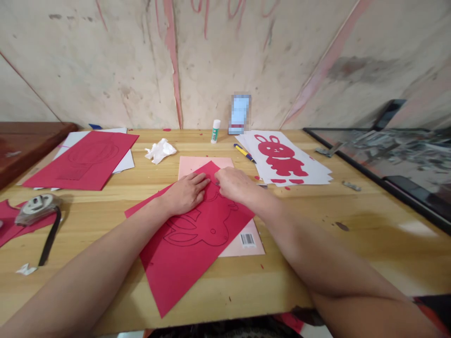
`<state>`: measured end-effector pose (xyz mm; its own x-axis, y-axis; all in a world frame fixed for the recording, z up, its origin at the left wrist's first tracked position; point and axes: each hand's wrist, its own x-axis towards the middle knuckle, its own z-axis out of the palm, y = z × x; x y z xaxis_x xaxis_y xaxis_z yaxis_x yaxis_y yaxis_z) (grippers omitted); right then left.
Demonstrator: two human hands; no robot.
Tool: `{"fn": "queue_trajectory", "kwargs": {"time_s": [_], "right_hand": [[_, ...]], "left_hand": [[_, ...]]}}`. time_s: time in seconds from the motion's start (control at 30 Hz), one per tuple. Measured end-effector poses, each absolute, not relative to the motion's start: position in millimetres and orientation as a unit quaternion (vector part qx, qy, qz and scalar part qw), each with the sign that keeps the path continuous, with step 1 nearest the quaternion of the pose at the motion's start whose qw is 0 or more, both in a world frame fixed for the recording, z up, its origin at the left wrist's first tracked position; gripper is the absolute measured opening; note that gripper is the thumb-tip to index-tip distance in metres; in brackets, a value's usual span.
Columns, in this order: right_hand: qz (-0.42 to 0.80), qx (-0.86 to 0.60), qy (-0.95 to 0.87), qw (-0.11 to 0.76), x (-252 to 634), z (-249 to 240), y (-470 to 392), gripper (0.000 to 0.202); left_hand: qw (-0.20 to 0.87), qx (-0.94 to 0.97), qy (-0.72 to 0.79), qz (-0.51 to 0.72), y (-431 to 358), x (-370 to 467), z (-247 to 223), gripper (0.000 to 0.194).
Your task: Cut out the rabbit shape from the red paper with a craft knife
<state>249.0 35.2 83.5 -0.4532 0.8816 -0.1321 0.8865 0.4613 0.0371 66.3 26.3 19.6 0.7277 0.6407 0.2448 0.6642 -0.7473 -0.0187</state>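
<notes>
Red paper sheet (186, 277): on pink booklet (230, 251), long axis far-right to near-left, drawn rabbit head (202, 237) youward of both hands. Your left hand (186, 192) lies flat, fingers slightly spread; right hand (234, 184) curled (pinching? can't tell).

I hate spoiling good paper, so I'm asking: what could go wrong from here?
The red paper sheet with a dark rabbit outline might crease or shift, as its left and near corners extend past the flat pink barcoded pad underneath. The left hand lies close to the right hand, so a slip could make them bump.
</notes>
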Motion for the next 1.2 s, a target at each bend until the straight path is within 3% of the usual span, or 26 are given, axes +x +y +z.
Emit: {"fn": "queue_trajectory", "kwargs": {"time_s": [0.53,1.2], "right_hand": [[-0.047,0.516,0.855,0.026,251.9,80.1,43.0,0.023],[-0.034,0.532,0.844,0.057,251.5,82.3,38.8,0.023]], "left_hand": [[0.031,-0.938,-0.336,-0.075,22.2,66.5,29.0,0.046],[0.028,-0.933,-0.352,-0.068,21.7,67.1,29.7,0.046]]}}
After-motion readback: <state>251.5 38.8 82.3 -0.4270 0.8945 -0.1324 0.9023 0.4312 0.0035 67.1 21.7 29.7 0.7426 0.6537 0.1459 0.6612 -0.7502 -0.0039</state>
